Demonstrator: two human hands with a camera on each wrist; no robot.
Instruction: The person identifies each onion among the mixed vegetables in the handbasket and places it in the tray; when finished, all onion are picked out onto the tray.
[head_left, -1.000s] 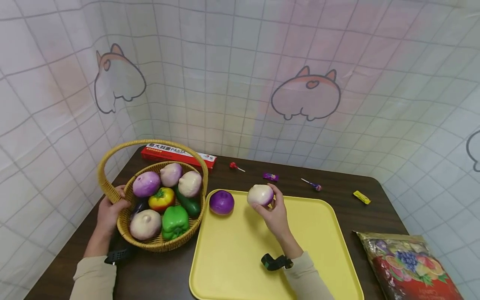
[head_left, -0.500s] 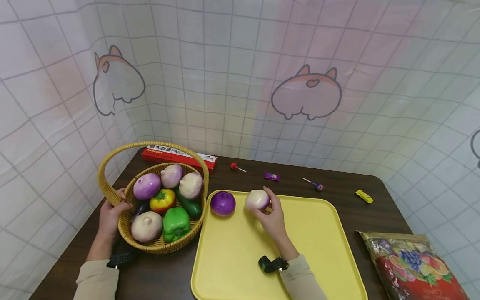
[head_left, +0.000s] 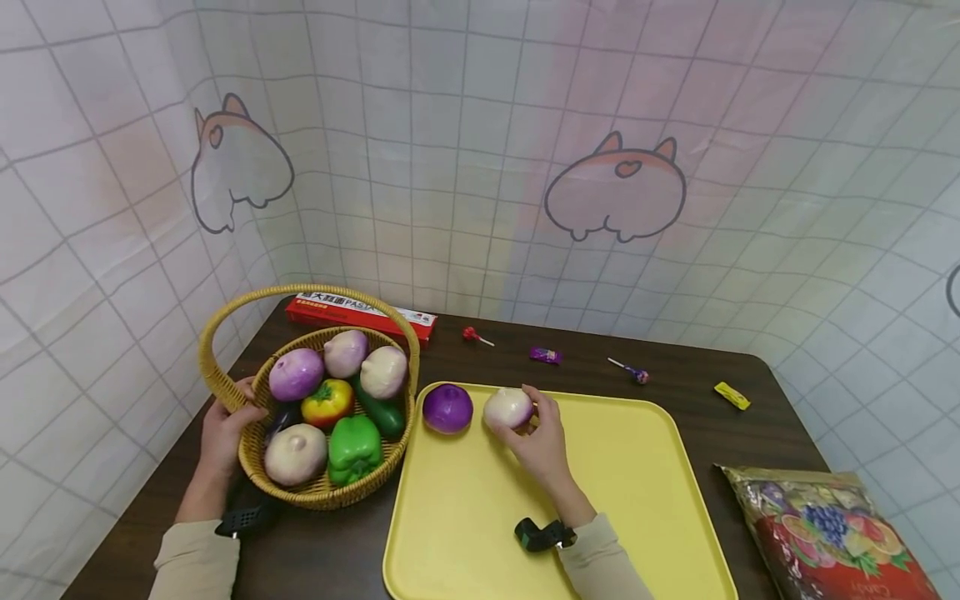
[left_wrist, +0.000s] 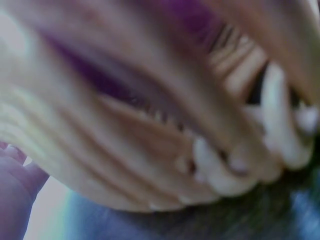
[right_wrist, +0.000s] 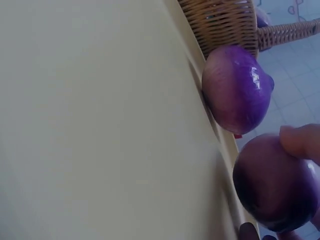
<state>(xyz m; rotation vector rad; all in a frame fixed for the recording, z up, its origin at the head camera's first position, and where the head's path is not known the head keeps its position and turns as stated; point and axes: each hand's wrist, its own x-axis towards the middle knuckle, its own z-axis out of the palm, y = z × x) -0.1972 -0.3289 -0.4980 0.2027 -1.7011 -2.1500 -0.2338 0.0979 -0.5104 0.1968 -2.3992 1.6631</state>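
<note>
White-and-purple glossy onion-shaped vegetable [head_left: 507, 409]: one, pinched between the thumb and curled fingers of the right hand [head_left: 543, 447], at the far side of the tray, left of its middle. Whether its underside touches the tray is hard to tell.

Yellow shallow rectangular tray [head_left: 468, 508]: one, low-rimmed, on the dark wood-grain tabletop [head_left: 322, 554].

Deep-purple glossy round vegetable [head_left: 447, 409]: one, in the tray's far left corner, just left of the held piece.

Tan woven basket [head_left: 330, 500] with tall arched handle: one, left of the tray. The left hand [head_left: 222, 429] grips its left rim, fingers closed about the weave by the handle's foot.

Basket contents: several onion-shaped vegetables, pale to purple; a yellow-and-red bell pepper [head_left: 327, 403]; a green bell pepper [head_left: 355, 450]; a long dark-green vegetable [head_left: 381, 414]; a dark purple one, partly covered.

Red-and-white pasta box [head_left: 360, 318]: one, far left, behind the basket.

Risks, as judged: the held piece, round and slick, could roll if let go unsteadied, knocking its deep-purple neighbour or riding over the low rim. An uneven lift by the left hand could tilt the basket, and its heaped contents might spill towards the tray.
</note>
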